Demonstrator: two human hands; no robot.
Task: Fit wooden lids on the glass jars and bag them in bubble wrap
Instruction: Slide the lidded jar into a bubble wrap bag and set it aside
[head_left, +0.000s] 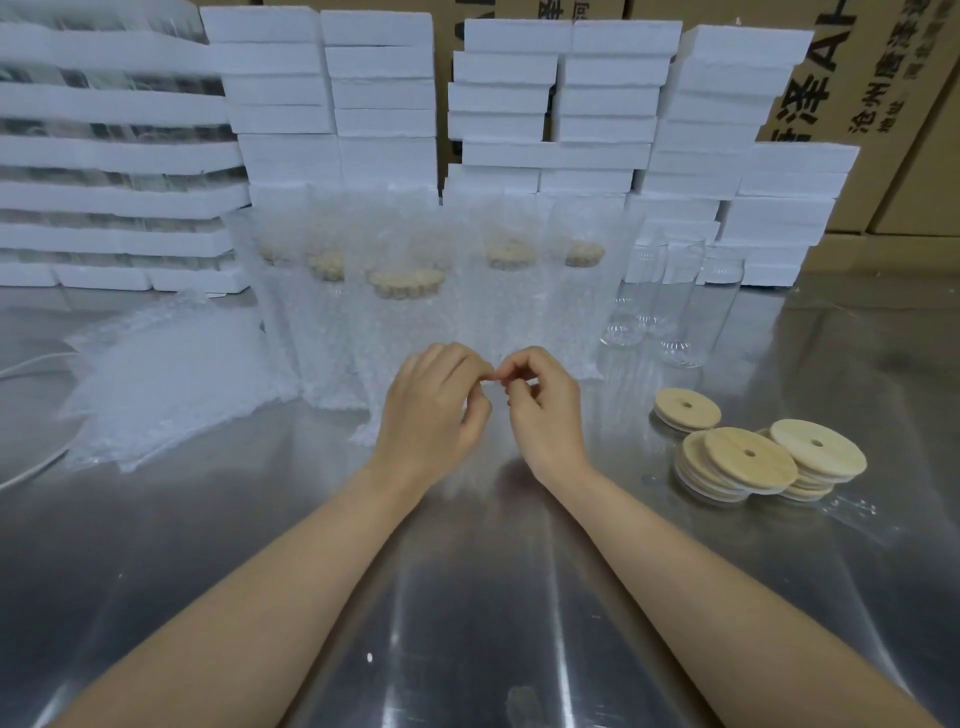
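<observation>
Left hand (431, 410) and right hand (545, 410) meet at fingertips, fingers curled.
Grasp cannot be told; wooden lids (748, 457) stacked on desk (467, 597), right side.

the only print you can read sits far beyond your left hand (431, 400) and right hand (545, 410), on the back wall. up and to the right of where your fingertips meet, a brown cardboard carton (893, 104) carries big tilted black print: what looks like 泽, then "a" and a letter cut by the frame edge. beneath it a smaller line begins 沧州唐泽, with 地址 under that. straight above your pinch, a second brown carton (530, 10) shows only cropped black strokes, too cut off to read.
</observation>
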